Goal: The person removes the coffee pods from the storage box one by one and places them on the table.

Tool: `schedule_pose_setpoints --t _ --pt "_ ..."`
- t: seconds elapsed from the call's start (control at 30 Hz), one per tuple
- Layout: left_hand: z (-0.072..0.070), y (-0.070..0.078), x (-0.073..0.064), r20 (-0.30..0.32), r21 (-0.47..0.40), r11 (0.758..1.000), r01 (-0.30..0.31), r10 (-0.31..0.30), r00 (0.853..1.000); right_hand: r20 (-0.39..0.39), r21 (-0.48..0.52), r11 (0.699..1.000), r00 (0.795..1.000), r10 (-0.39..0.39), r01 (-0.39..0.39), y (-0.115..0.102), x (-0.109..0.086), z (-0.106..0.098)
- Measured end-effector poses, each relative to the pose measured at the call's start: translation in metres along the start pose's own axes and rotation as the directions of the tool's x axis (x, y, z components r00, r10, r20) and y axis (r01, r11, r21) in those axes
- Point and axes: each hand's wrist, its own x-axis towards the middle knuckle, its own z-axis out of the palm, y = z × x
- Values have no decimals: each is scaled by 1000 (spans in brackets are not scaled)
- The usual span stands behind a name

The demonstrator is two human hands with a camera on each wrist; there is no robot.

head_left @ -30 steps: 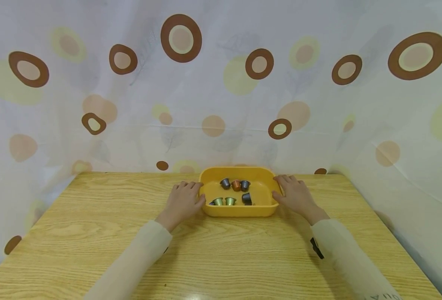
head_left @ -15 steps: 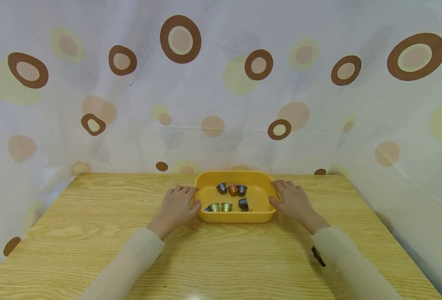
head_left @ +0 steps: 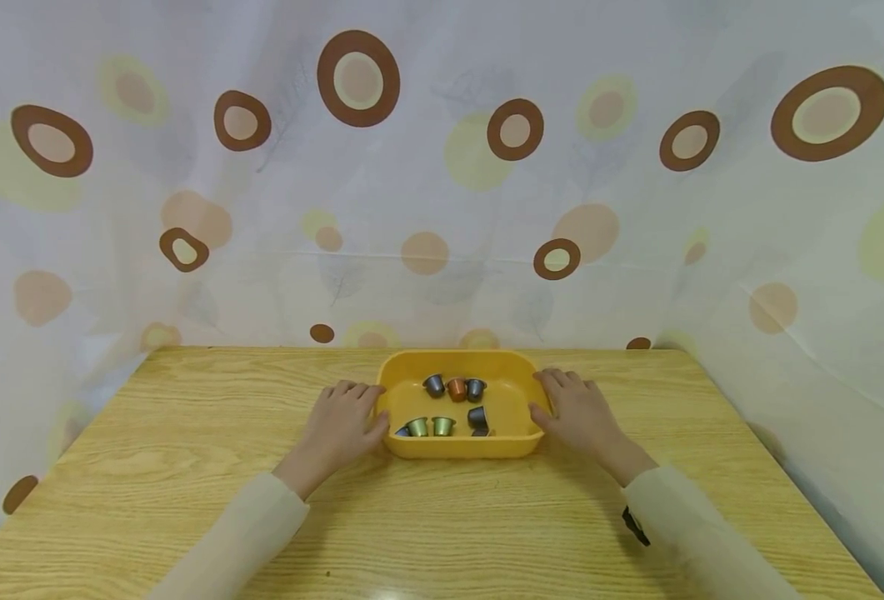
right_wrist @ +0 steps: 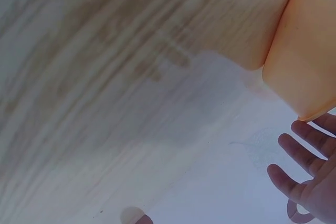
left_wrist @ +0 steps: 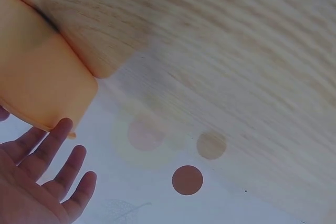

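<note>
Fingers (left_wrist: 50,144) of the left hand (head_left: 340,427) grip the yellow tray (head_left: 462,447) by its 9 o'clock end, thumb toward the near corner; the right hand (head_left: 582,417) mirrors it at 3 o'clock, fingers (right_wrist: 314,136) at the rim. Both holds look light: in the wrist views several fingertips are spread off the wall, so the rim could slip if one end gets tugged harder.

Nearest: black piece (head_left: 635,527) hanging under the right sleeve (head_left: 700,525), unclear what; could drag or snag on the wood-grain surface (head_left: 442,525).

Tray is straight ahead at 12 o'clock, apparently flat on the surface. Uneven force from the two hands would likely twist it.

Inside, near side: blue pod (head_left: 402,432) at 8 o'clock, two green pods (head_left: 443,426) around 7, dark pod (head_left: 477,417) at 5, tipped over. Another pod (head_left: 480,433) just in front of that one, mostly hidden by the near wall; can't tell how it lies. Tipped pod would probably roll first on a jerk.

Far side: row of three around 12 o'clock, dark, orange pod (head_left: 456,389), grey. Nothing wedges them; a sudden stop or tilt could scatter the row.

Farthest: patterned cloth (head_left: 427,300) behind the surface's far edge. Tray's far rim is near it; shoving outward might bump the cloth.
</note>
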Motion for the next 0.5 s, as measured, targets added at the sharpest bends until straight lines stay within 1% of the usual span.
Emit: schedule_pose_setpoints --t 0.17,0.4,0.5 --pt "-3 -1 -7 -1 3 1000 -4 4 1000 -12 -7 1000 1000 -3 3 -5 -3 1" --pt "-7 -2 -17 -54 16 999 -29 30 998 -13 -7 1000 1000 -13 13 -10 -7 2" --pt "-8 -3 -20 -60 4 999 -32 32 998 -18 3 1000 1000 -10 10 -13 -8 2"
